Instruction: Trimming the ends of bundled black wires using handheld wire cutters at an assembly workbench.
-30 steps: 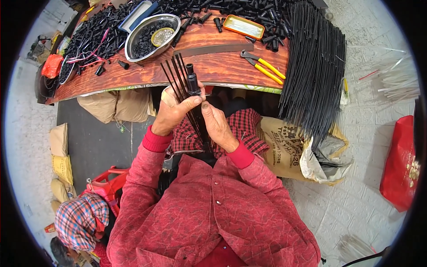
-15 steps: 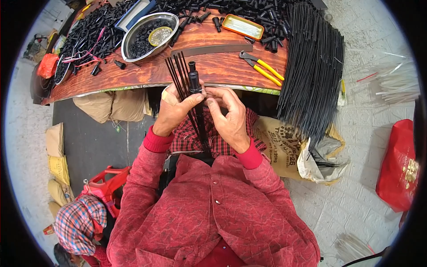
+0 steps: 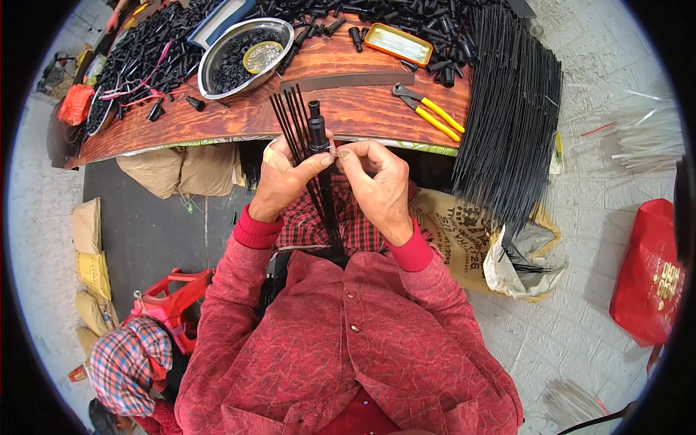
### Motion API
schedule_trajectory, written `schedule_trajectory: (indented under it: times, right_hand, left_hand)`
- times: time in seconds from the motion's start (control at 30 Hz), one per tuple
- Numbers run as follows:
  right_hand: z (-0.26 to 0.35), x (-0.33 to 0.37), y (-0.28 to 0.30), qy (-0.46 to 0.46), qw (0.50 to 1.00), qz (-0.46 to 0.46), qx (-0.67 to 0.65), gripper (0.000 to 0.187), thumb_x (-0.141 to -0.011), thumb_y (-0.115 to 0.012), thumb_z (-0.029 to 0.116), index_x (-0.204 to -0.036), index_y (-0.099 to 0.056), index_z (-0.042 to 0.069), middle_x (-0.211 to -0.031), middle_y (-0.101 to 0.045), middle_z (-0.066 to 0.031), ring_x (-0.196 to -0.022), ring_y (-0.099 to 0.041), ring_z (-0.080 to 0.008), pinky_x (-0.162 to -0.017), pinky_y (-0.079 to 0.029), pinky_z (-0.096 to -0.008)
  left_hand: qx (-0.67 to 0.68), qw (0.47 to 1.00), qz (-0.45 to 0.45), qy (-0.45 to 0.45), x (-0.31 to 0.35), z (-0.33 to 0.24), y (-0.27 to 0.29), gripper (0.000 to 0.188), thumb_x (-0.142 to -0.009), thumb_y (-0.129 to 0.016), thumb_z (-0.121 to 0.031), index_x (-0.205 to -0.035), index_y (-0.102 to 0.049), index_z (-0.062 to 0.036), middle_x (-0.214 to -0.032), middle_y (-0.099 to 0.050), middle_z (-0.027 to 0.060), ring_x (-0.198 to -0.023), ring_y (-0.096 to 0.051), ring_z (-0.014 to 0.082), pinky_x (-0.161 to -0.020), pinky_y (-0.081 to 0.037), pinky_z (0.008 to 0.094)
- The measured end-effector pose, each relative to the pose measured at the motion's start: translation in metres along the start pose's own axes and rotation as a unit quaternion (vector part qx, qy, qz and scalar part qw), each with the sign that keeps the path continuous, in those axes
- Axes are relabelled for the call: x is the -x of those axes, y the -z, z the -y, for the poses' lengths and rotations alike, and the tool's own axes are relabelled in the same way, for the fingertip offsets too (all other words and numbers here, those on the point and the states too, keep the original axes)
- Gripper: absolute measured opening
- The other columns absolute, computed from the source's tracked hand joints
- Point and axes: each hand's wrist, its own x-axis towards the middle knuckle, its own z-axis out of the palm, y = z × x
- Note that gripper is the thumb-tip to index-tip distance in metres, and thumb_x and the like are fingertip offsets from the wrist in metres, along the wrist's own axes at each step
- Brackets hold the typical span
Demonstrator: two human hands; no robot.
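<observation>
My left hand (image 3: 277,180) is closed around a black stepped plastic tube fitting (image 3: 317,127), which stands upright with its narrow end on top. Several thin black rods (image 3: 289,119) pass through the same hand. They fan out above it and run down toward my lap. A tan strip, like a bandage, covers part of this hand. At the lower end of the fitting, beside the left thumb, my right hand (image 3: 380,183) pinches with thumb and forefinger. Whatever sits between those fingertips is too small to make out.
The wooden table (image 3: 239,125) carries heaped black fittings (image 3: 156,69), a metal bowl (image 3: 210,78) of small black parts, a yellow tin (image 3: 397,45) and yellow-handled pliers (image 3: 428,112). A thick bundle of black rods (image 3: 511,116) overhangs its right edge. A person in a checked head covering (image 3: 130,366) is at lower left.
My right hand has shifted slightly right, its fingertips drawing a little away from the left thumb. The left hand, fitting and rods stay nearly in place.
</observation>
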Motion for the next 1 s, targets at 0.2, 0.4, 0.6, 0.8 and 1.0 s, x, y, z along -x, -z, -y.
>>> schedule_trajectory:
  times: [0.2,0.4,0.6,0.8,1.0]
  right_hand:
    - [-0.008,-0.008,0.011,-0.211,0.941,0.090,-0.250,0.020,-0.097,-0.062,0.020,-0.094,-0.067,0.001,-0.082,-0.069,-0.0036,-0.070,-0.065,-0.0104,-0.066,-0.053,-0.0241]
    - [-0.014,0.005,0.007,-0.167,0.934,0.053,-0.311,0.012,-0.096,-0.063,0.011,-0.101,-0.065,0.000,-0.092,-0.068,-0.0054,-0.073,-0.066,-0.0112,-0.069,-0.055,-0.0257]
    - [-0.002,0.005,0.008,0.005,0.998,0.040,-0.038,0.015,-0.093,-0.062,-0.002,-0.106,-0.067,-0.003,-0.098,-0.069,-0.0060,-0.083,-0.069,-0.0129,-0.072,-0.056,-0.0242]
    - [0.011,0.006,0.016,0.051,0.997,0.036,0.051,0.016,-0.087,-0.064,-0.003,-0.102,-0.069,-0.003,-0.096,-0.070,-0.0090,-0.079,-0.068,-0.0113,-0.070,-0.053,-0.0255]
    - [0.022,0.004,0.012,0.124,0.990,0.001,0.069,0.020,-0.085,-0.067,-0.003,-0.105,-0.068,-0.003,-0.098,-0.068,-0.0110,-0.077,-0.070,-0.0162,-0.072,-0.054,-0.0275]
  left_hand:
    - [-0.022,1.000,0.016,0.006,0.001,-0.005,0.002,0.034,-0.085,-0.076,-0.005,-0.116,-0.064,0.0015,-0.100,-0.071,0.0051,-0.093,-0.066,0.0122,-0.086,-0.054,0.0280]
    - [-0.017,0.999,0.025,0.013,0.001,-0.008,-0.001,0.034,-0.085,-0.076,-0.005,-0.117,-0.064,0.0016,-0.099,-0.071,0.0059,-0.092,-0.067,0.0130,-0.085,-0.054,0.0281]
    - [-0.007,1.000,-0.011,0.007,0.000,-0.007,-0.007,0.032,-0.085,-0.075,-0.003,-0.115,-0.064,0.0027,-0.099,-0.071,0.0075,-0.091,-0.067,0.0132,-0.085,-0.054,0.0285]
    - [0.000,1.000,-0.008,-0.001,0.000,-0.006,-0.010,0.030,-0.086,-0.074,-0.002,-0.114,-0.064,0.0022,-0.099,-0.071,0.0060,-0.090,-0.066,0.0121,-0.084,-0.053,0.0276]
    - [-0.009,1.000,-0.014,-0.005,0.000,-0.008,-0.012,0.030,-0.087,-0.073,-0.001,-0.115,-0.065,0.0016,-0.099,-0.071,0.0049,-0.090,-0.066,0.0109,-0.083,-0.054,0.0267]
